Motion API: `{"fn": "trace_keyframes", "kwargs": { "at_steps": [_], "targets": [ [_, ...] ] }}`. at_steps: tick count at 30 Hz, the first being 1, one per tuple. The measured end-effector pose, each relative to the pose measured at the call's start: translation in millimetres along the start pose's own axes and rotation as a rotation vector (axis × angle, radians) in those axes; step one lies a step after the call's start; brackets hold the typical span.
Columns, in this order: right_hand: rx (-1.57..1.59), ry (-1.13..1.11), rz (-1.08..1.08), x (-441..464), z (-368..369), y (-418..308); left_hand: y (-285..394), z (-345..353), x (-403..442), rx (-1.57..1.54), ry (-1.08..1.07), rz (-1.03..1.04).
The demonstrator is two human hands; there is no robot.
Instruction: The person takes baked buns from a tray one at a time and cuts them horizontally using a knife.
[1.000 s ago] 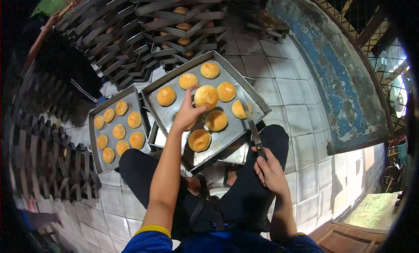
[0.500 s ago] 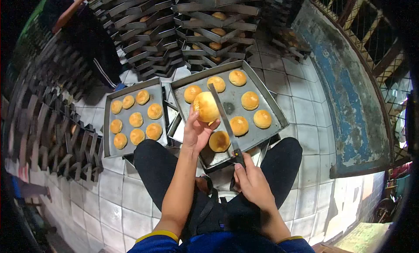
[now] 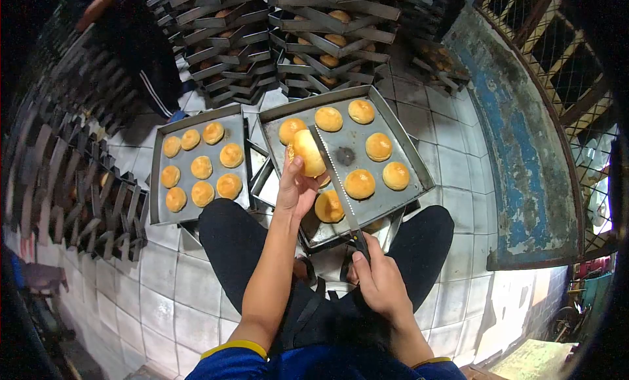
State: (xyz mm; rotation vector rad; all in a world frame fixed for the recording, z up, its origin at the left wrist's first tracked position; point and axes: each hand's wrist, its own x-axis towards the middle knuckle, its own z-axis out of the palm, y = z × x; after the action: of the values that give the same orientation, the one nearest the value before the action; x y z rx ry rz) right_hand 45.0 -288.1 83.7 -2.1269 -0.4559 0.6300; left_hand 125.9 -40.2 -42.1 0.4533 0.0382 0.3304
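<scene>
A golden round bun (image 3: 306, 153) is tilted on its side in my left hand (image 3: 299, 190), whose fingers are wrapped round its lower part. My right hand (image 3: 381, 279) grips the black handle of a serrated bread knife (image 3: 338, 177). The long blade slants up and left, its tip close to the bun's upper right side; I cannot tell whether it touches. Below both hands lies a metal baking tray (image 3: 419, 177) with several baked buns, including one bun (image 3: 329, 206) right under the blade, partly hidden by it.
To the left, a second baking tray (image 3: 154, 183) holds several more buns. Tall criss-cross stacks of trays (image 3: 334, 36) stand behind, with another stack (image 3: 78, 183) at far left. A person in dark trousers (image 3: 147, 59) stands at upper left. A worn blue-grey panel (image 3: 517, 157) rises at right.
The bun has turned more onto its side and shifted slightly up and left. The knife has rolled so its toothed edge shows, and my right hand has moved slightly down.
</scene>
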Motion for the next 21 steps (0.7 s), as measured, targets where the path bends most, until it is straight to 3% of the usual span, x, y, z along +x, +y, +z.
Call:
{"fn": "trace_keyframes", "kwargs": {
  "at_steps": [11, 16, 21],
  "targets": [
    [-0.028, 0.0, 0.041, -8, 3, -5, 3, 3, -2, 0.018, 0.015, 0.023],
    [0.01, 0.029, 0.013, 1, -10, -10, -3, 6, -4, 0.163, -0.241, -0.109],
    [0.067, -0.022, -0.005, -5, -21, -1, 14, 7, -6, 0.289, -0.196, -0.148]
  ]
}}
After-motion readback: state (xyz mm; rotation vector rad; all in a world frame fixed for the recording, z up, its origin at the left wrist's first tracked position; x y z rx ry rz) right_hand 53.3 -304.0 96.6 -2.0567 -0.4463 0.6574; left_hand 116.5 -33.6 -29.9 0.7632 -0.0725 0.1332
